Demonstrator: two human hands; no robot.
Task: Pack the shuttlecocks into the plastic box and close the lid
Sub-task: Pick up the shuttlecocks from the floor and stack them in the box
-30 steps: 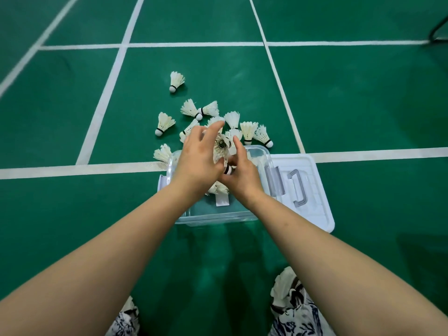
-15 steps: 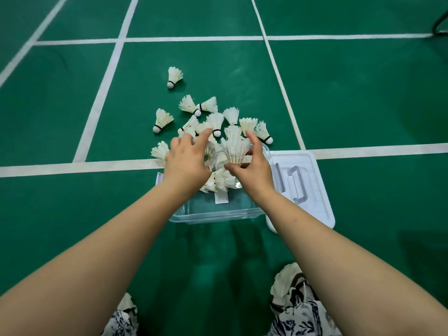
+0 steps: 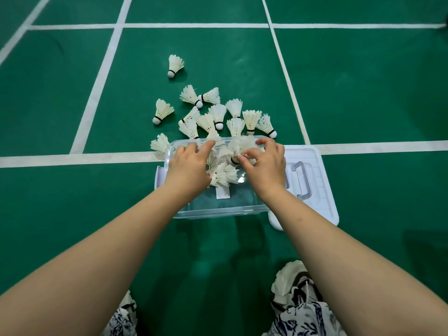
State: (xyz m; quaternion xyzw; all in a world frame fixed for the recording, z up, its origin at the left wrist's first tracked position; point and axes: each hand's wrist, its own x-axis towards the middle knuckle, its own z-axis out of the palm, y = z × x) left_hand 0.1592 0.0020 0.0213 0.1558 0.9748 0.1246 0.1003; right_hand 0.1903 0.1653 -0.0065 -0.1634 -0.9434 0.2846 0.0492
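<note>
Centre frame, on a green court floor, a person's two hands reach into a clear box. The right hand pinches a shuttlecock near its cork, fingers curled, over the box's far right corner. The left hand lies over the far left part with its thumb stretched toward the far rim. Its fingers dip among feathers, and it cannot be told whether it grips anything. Between the hands, packed shuttlecocks lie in the box's far half. A white label shows in the near half. The lid lies flat on the floor against the box's right side, handle up. Just beyond the far rim, loose shuttlecocks cluster on the floor, with a lone shuttlecock further up. White court lines cross the floor. Patterned clothing shows at the lower edge.
</note>
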